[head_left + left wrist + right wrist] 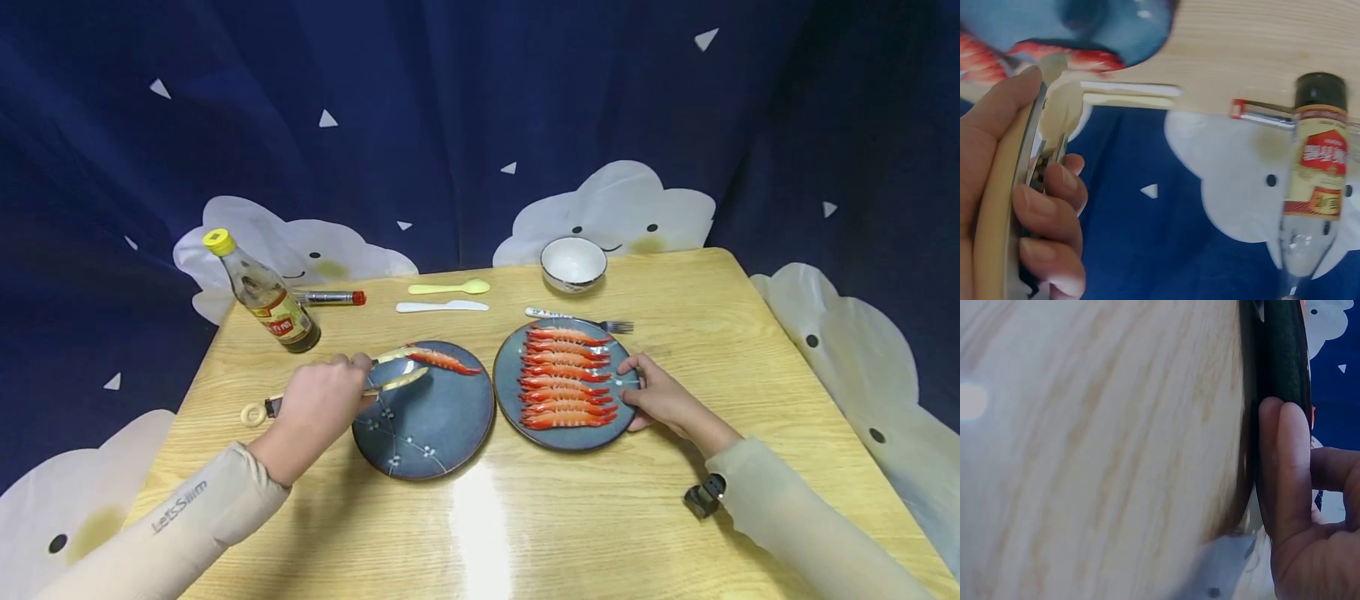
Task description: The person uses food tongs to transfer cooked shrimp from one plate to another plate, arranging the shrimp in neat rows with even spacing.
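Note:
My left hand [326, 398] grips a pair of metal tongs with cream tips [1060, 112]. Their arms stand apart over the far left side of a blue-grey plate [442, 433] with a white blossom pattern. One red-and-orange shrimp [446, 361] lies near that plate's far edge, its left end by the upper tong tip; whether the tips touch it I cannot tell. On the right, my right hand [656, 396] holds the rim of a second blue-grey plate [513, 358], with fingertips under the rim [1285, 356]. Several similar shrimp [566, 382] lie in a stacked row on this plate.
A yellow-capped sauce bottle [273, 304] stands at the back left, beside a red-ended brush [333, 297]. Behind the plates lie a yellow spoon [450, 287], a white knife [442, 307] and a fork [617, 327]. A white bowl [573, 265] sits near the table's back edge.

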`<action>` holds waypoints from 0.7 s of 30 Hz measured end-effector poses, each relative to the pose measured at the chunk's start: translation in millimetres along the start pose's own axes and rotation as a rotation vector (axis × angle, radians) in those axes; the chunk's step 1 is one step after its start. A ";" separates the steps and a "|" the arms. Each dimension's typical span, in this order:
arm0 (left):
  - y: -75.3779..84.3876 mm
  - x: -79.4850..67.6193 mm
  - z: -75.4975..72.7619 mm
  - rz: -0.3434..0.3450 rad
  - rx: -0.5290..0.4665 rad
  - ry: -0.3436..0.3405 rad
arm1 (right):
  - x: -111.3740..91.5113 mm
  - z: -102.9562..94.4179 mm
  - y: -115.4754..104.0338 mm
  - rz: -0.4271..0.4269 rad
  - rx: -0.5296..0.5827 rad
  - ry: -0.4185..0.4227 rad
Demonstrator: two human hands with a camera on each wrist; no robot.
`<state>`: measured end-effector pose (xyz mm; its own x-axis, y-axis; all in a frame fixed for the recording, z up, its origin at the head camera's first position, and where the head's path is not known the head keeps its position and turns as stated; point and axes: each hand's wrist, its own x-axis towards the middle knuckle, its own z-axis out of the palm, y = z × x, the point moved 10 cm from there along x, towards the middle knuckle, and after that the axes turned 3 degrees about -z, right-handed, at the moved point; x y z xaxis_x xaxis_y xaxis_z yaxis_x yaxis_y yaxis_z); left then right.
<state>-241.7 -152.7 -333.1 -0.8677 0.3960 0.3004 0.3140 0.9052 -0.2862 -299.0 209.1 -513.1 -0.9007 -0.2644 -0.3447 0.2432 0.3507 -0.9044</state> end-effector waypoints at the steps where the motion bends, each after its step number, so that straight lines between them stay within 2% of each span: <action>1: -2.4 0.8 3.4 -0.006 0.006 0.002 | -0.1 -0.2 -0.4 -0.002 -0.001 -0.001; 4: -6.3 3.1 12.6 -0.023 0.017 0.007 | -0.7 -0.5 -0.3 0.008 0.010 0.001; 7: -3.7 3.3 18.1 -0.033 0.025 0.018 | -1.4 0.0 0.8 0.009 0.021 -0.004; 14: 1.6 3.7 26.9 -0.044 -0.010 -0.048 | -1.0 -2.8 2.2 0.001 0.029 0.008; 17: 4.1 -0.1 21.3 -0.034 -0.015 -0.059 | -0.1 -2.4 2.4 0.001 0.033 0.006; 21: 17.7 -10.0 -3.2 -0.040 -0.024 -0.033 | 1.5 -2.8 3.4 0.007 0.024 0.003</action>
<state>-226.3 -140.2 -338.2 -0.8918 0.3542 0.2814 0.2874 0.9240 -0.2522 -300.5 212.4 -516.0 -0.8999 -0.2593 -0.3506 0.2583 0.3308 -0.9077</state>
